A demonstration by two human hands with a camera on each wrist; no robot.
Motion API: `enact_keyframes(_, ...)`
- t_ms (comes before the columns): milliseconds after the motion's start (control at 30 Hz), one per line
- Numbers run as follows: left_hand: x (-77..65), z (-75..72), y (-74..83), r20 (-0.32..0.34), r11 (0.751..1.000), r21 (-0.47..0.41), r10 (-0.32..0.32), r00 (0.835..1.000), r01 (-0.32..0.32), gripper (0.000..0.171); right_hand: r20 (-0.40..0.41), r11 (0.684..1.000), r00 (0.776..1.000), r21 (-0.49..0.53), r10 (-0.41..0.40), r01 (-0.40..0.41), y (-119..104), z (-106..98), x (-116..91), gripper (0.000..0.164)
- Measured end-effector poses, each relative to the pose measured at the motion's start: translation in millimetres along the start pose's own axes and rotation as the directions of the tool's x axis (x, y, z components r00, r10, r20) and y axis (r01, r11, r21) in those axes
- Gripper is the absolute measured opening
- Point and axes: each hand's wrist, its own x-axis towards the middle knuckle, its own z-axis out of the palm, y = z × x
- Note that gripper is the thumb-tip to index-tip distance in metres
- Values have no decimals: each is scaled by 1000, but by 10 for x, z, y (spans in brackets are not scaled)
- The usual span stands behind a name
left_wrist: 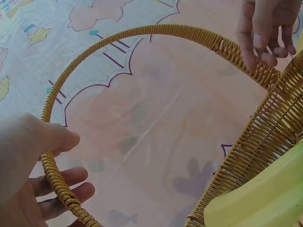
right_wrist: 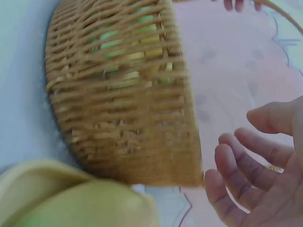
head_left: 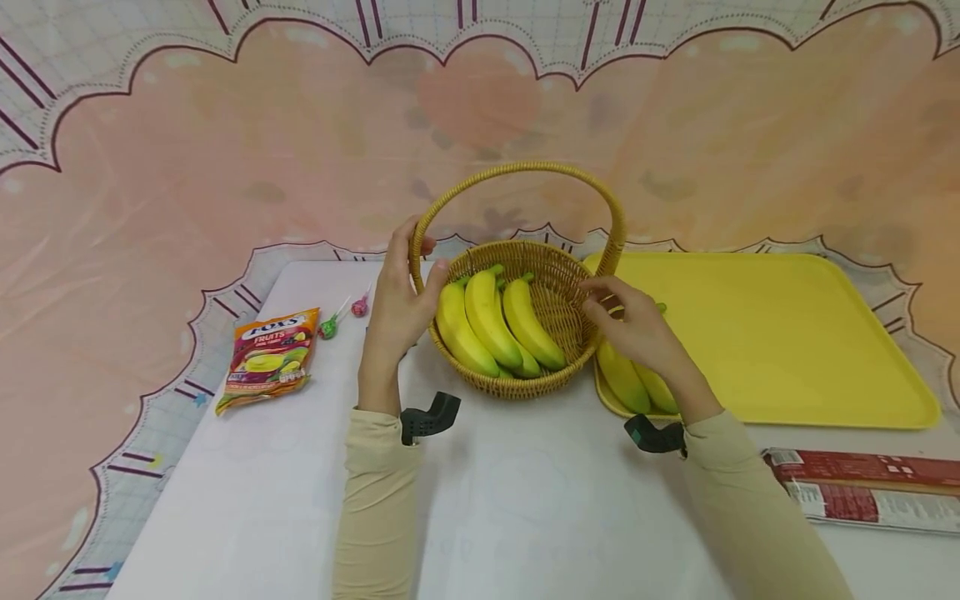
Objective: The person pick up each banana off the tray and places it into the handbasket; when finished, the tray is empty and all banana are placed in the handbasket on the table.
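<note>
A wicker basket (head_left: 517,387) with a tall arched handle (left_wrist: 161,30) stands on the white table, holding several yellow bananas (head_left: 491,321). My left hand (head_left: 401,308) grips the left side of that handle, the thumb and fingers passing around it in the left wrist view. At the basket's right side, my right hand (head_left: 637,325) hovers by the rim with loosely bent fingers (right_wrist: 232,165) and nothing held. Under this hand lie more bananas (head_left: 622,379), partly hidden by it, within a yellow edge.
A large yellow tray (head_left: 787,342) lies at the right, with a long red-and-white packet (head_left: 877,492) in front of it. On the left are a candy bag (head_left: 270,358), a green lollipop (head_left: 328,327) and a pink lollipop (head_left: 360,307). A patterned cloth (head_left: 337,150) hangs behind.
</note>
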Motion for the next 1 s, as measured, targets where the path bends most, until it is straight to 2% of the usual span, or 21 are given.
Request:
enact_keyframes(233, 7, 0, 11, 1, 1000, 9, -13, 1000, 13, 55, -57, 996, 995, -35, 76, -78, 232, -135, -188, 40)
enact_keyframes(500, 15, 5, 21, -1, 1000, 7, -10, 1000, 10, 55, -69, 986, 986, -68, 151, -155, 458, -192, -393, 49)
enact_keyframes(633, 5, 4, 31, -3, 1000, 9, -8, 1000, 8, 54, -42, 976, 980, -89, 194, -197, 540, -180, -446, 61)
enact_keyframes(800, -7, 6, 42, -7, 1000, 5, -1, 1000, 1, 54, 32, 962, 967, -113, 254, -249, 617, -171, -490, 75)
enact_keyframes(1000, -19, 10, 31, -7, 1000, 2, -1, 1000, 1, 54, 41, 954, 957, -109, 286, -280, 646, -183, -527, 77)
